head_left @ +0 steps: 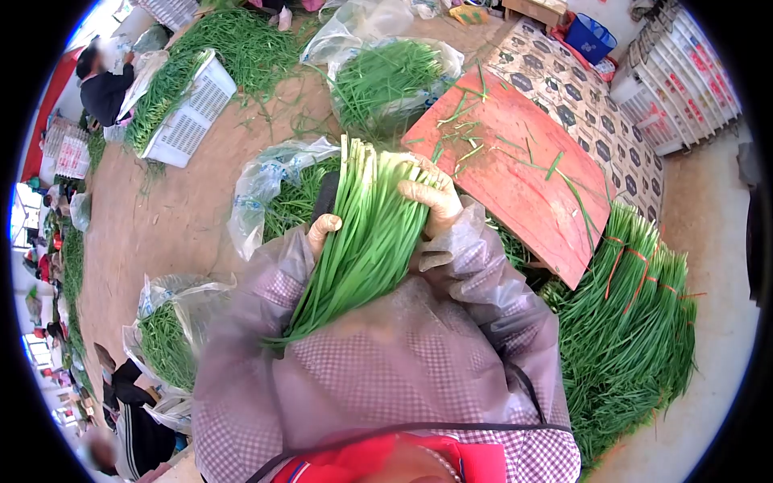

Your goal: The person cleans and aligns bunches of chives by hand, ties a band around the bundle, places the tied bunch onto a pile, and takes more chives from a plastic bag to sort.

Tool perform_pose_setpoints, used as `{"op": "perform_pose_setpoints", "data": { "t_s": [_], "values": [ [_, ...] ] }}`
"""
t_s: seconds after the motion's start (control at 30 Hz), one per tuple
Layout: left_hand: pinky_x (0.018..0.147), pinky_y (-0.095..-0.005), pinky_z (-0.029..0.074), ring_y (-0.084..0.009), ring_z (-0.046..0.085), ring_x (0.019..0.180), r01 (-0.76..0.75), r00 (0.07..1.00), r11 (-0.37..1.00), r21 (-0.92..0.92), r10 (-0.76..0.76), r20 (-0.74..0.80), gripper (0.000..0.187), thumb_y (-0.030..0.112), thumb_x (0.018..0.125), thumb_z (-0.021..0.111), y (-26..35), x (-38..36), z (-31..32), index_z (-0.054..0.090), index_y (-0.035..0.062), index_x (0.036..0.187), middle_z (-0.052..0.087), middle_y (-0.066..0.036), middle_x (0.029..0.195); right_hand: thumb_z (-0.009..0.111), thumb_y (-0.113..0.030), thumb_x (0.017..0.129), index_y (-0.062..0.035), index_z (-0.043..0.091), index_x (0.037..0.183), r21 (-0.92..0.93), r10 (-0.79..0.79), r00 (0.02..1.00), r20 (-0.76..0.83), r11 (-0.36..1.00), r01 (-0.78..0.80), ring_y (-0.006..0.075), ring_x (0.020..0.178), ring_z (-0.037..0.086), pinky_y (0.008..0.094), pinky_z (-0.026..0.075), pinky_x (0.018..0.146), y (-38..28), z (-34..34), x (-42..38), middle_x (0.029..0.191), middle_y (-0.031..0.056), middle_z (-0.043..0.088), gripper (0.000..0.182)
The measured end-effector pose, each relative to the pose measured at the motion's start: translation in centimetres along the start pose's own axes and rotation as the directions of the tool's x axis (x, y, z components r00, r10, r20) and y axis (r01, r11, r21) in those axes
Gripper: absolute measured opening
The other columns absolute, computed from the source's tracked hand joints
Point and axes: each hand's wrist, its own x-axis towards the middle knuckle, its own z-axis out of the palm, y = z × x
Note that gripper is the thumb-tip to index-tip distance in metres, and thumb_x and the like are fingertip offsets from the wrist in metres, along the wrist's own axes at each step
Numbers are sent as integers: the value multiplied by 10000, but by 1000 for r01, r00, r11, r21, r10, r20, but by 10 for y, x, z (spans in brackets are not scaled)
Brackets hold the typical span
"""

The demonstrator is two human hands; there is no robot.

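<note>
At far left a person sits by a white crate [189,113] heaped with greens; lower left another person crouches beside a plastic bag [165,338] of the same stalks. In the middle, the bundle [362,241] of long green stalks is held upright against the chest, cut ends fanned at the top; the left hand [322,229] is largely hidden behind it, only a gloved thumb showing, so how far it is closed I cannot tell, though it seems to cup the bundle's side. The right hand [431,201], gloved, curls over the upper stalks, fingers closed on them. The stalks look light, limp and smooth, likely to slide past one another and to bruise or kink if pinched; a grip round the firmer middle, with the ends squared, should serve best. To the right lies a red board [515,177] strewn with scraps; beyond it a pile [636,338] of tied bunches.
</note>
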Motion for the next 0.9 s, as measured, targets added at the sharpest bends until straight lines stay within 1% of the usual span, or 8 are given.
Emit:
{"op": "perform_pose_setpoints", "data": {
  "t_s": [0.07, 0.17, 0.33, 0.47, 0.53, 0.67, 0.77, 0.9],
  "values": [
    [888, -442, 489, -303, 625, 940, 6, 997, 996, -83, 1, 79, 522, 231, 727, 591, 0, 1, -12, 541, 13, 1198, 633, -180, 1066, 659, 18, 761, -19, 576, 1175, -59, -6, 998, -62, 998, 2, 161, 1045, 558, 303, 417, 930, -7, 4, -5, 1131, 56, 615, 425],
    [858, -439, 504, -303, 635, 907, -4, 999, 999, -46, 5, 36, 519, 264, 720, 603, 3, -1, -6, 558, 13, 1172, 642, -171, 1044, 661, -28, 791, -11, 602, 1143, -479, -259, 964, -60, 855, 200, 150, 1026, 564, 290, 443, 898, -21, 18, -5, 1142, 68, 603, 357],
    [841, -434, 515, -306, 643, 887, -30, 992, 996, -84, 40, 121, 520, 287, 731, 593, 1, -1, -16, 558, 10, 1171, 644, -175, 1038, 658, -59, 816, -4, 607, 1135, -640, -178, 984, -11, 757, 130, 132, 1017, 558, 285, 441, 875, -39, 5, -7, 1140, 55, 609, 328],
    [833, -433, 519, -305, 646, 884, -38, 999, 998, -56, 36, -38, 520, 290, 740, 583, 3, -4, -6, 556, 3, 1172, 642, -182, 1041, 652, -32, 759, -40, 622, 1114, -826, -218, 974, 60, 538, 171, 185, 949, 605, 299, 481, 829, -55, 18, -7, 1039, 108, 624, 356],
    [823, -431, 523, -305, 647, 883, -46, 999, 997, -63, 45, -19, 525, 296, 744, 577, 2, -5, -10, 554, -2, 1176, 641, -187, 1042, 651, -54, 739, -82, 626, 1115, -953, -187, 968, 164, 224, 205, 207, 910, 620, 307, 497, 795, -64, 25, -8, 1060, 128, 613, 379],
    [819, -426, 525, -307, 648, 885, -57, 997, 992, -113, 63, 48, 524, 298, 752, 569, 0, -3, -18, 552, -1, 1181, 641, -190, 1041, 655, -74, 716, -107, 633, 1078, -924, -229, 935, 270, 213, 319, 248, 895, 625, 330, 506, 777, -61, 23, -2, 1113, 141, 589, 365],
    [811, -432, 531, -313, 651, 872, -70, 998, 993, -93, 70, -5, 517, 296, 759, 561, 0, -4, -16, 551, -4, 1181, 641, -194, 1038, 649, -53, 692, -106, 635, 1022, -949, -335, 895, 294, 6, 314, 278, 882, 628, 352, 510, 756, -66, 34, -1, 1169, 138, 566, 334],
    [786, -435, 545, -315, 657, 838, -94, 995, 988, -126, 96, 8, 501, 282, 766, 552, -4, -3, -9, 551, -9, 1175, 644, -197, 1021, 662, -78, 673, -119, 641, 915, -851, -182, 839, 513, -233, 470, 306, 997, 585, 406, 473, 807, -71, 31, 4, 1201, 125, 558, 246]
  ]
}}
